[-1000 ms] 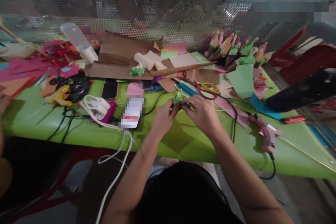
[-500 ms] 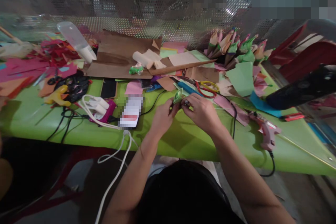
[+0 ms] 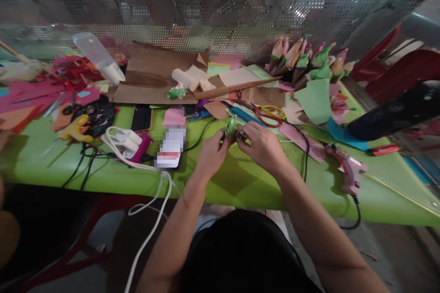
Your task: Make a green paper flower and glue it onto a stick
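A ridged green piece [image 3: 231, 127], seemingly paper, stands at the fingertips above the table [image 3: 240, 190], and we take it as the clock's centre, twelve being straight away from the person. Our first worry is crushing: if the pinch tightens, we think those fine ridges could flatten. Too slack a pinch, while the other fingers press from four o'clock, could let it twist or drop. We also judge that a wide swing of the right arm could knock the glue gun [image 3: 350, 171], out near four o'clock.

As for where it lies, we find it at one o'clock from the middle of the left hand [image 3: 212, 152], which holds it between thumb and fingers. From the right hand [image 3: 263, 146] it sits at ten o'clock. That hand's fingertips are drawn narrowly together just beside the piece; something small and silvery shows there, but we cannot tell whether they grip anything.

Further out, we see a blue thing [image 3: 246, 116] near two o'clock, with red-handled scissors [image 3: 258, 113] just past it. A lit phone [image 3: 172, 146] lies toward eight, brown paper [image 3: 147, 87] toward ten, and a bunch of paper cones [image 3: 302, 62] beyond at two.
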`<state>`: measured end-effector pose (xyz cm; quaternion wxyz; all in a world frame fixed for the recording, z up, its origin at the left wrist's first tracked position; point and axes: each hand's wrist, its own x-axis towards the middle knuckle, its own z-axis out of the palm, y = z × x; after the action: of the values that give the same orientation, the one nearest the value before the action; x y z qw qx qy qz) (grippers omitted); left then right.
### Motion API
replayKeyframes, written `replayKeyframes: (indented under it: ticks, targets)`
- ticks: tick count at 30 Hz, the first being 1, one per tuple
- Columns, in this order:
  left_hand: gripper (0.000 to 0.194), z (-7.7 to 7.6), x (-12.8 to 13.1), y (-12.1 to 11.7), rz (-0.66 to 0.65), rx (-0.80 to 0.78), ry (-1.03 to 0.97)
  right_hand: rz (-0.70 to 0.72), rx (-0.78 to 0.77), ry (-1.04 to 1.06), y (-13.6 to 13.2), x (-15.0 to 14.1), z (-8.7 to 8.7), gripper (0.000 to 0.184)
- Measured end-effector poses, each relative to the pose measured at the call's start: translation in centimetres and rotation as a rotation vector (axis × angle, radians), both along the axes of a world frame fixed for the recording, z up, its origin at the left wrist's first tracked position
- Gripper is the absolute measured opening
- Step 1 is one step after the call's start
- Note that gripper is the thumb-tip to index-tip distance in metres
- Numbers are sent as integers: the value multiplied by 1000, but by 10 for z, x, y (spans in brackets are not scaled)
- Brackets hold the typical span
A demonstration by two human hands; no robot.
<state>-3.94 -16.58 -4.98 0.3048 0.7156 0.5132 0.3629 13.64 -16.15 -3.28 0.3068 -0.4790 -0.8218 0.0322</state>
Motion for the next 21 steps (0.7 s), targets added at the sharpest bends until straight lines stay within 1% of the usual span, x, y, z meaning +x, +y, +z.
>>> replayKeyframes:
  ticks: [8, 21]
  targets:
    - [24, 3, 0, -1, -5, -17, -34, 1, 28, -12, 0, 0, -2, 11]
    - [24, 1, 0, 1, -23, -43, -95, 38, -37, 48, -1, 2, 0, 12]
